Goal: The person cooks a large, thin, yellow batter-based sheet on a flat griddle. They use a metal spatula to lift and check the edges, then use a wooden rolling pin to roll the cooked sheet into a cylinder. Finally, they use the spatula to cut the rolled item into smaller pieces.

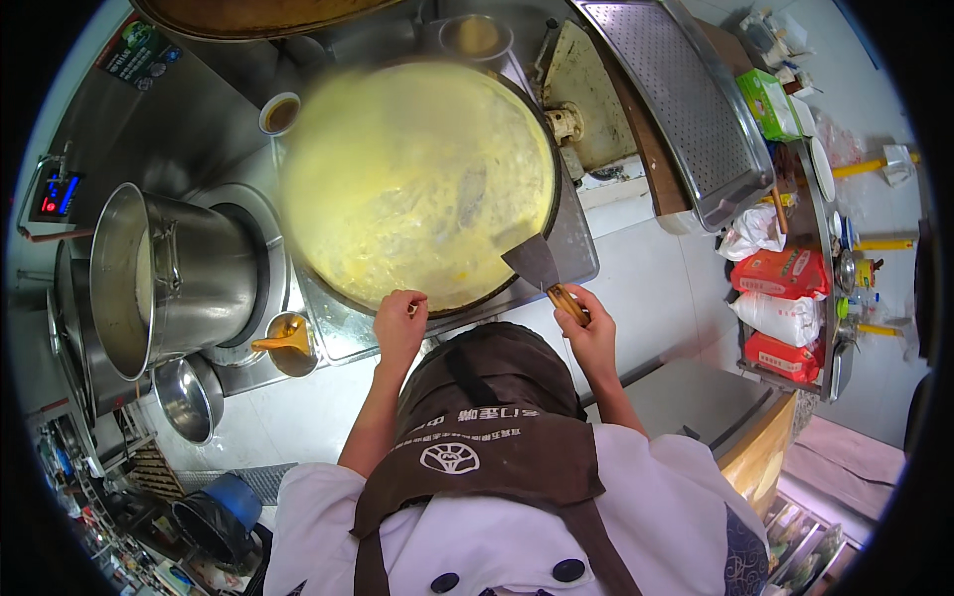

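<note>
A large round yellow crepe covers nearly the whole round griddle; its far left part looks blurred. My right hand grips the wooden handle of a scraper. The scraper's broad, dark metal blade rests at the crepe's near right edge. At the near rim, left of the middle, my left hand is closed with its fingers curled in. What its fingers hold, if anything, is hidden.
Left of the griddle stands a tall steel pot, with a steel bowl and a container holding a yellow-orange tool nearby. A small cup of brown liquid sits at the far left rim. A perforated tray lies right.
</note>
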Tool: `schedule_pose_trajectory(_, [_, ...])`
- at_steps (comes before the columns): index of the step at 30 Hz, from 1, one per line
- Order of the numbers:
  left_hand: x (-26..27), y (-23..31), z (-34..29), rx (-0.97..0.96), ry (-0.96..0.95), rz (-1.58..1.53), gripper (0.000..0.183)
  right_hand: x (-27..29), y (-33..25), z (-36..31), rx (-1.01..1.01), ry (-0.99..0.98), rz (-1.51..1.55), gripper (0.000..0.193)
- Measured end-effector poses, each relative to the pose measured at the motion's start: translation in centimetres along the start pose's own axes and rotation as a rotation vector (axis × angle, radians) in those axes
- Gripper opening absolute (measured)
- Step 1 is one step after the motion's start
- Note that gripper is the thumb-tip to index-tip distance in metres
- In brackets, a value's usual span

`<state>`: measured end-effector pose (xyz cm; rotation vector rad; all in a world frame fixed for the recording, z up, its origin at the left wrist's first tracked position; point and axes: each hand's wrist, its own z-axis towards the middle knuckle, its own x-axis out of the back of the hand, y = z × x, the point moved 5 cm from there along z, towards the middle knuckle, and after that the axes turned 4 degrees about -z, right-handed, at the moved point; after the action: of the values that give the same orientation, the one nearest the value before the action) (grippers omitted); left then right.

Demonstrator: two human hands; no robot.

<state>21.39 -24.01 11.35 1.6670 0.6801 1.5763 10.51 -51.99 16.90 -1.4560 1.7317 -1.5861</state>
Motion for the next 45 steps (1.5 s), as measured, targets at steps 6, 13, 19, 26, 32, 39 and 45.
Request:
schedule_pose_trajectory(6, [0.7,-1.3,0.1,0.004,-0.009,0.054,0.009,0.0,-0.7,-0.7,0.067,0.009,-0.113,0.037])
schedule_pose_trajectory(13, [2.8,-2.3,1.5,-0.007,-0.008,0.063,0.008,-0.9,-3.5,0.0,0.259,-0.061,-0.462,0.039])
schedule_pose_trajectory(19, [1.2,-1.8,4.3,-0.086,-0.136,-0.055,0.010,-3.7,-10.8,2.3,0.340,-0.261,-0.907,0.017])
schedule_pose_trajectory(26, [-0.7,-2.9,6.3,-0.058,-0.229,-0.105,0.010,-11.9,-12.5,6.7,0.405,-0.619,-1.237,0.019])
schedule_pose_trajectory(32, [-1.0,-3.8,6.9,-0.056,-0.217,-0.120,0.011,-15.2,-12.4,7.6,0.360,-0.750,-1.317,0.020])
schedule_pose_trajectory(39, [-0.6,-4.1,7.5,-0.021,-0.219,-0.164,0.011,-16.5,-11.8,7.8,0.339,-0.777,-1.395,0.022])
schedule_pose_trajectory(45, [0.5,-4.6,7.9,0.003,-0.209,-0.188,0.011,-15.1,-11.5,6.9,0.291,-0.710,-1.423,0.023])
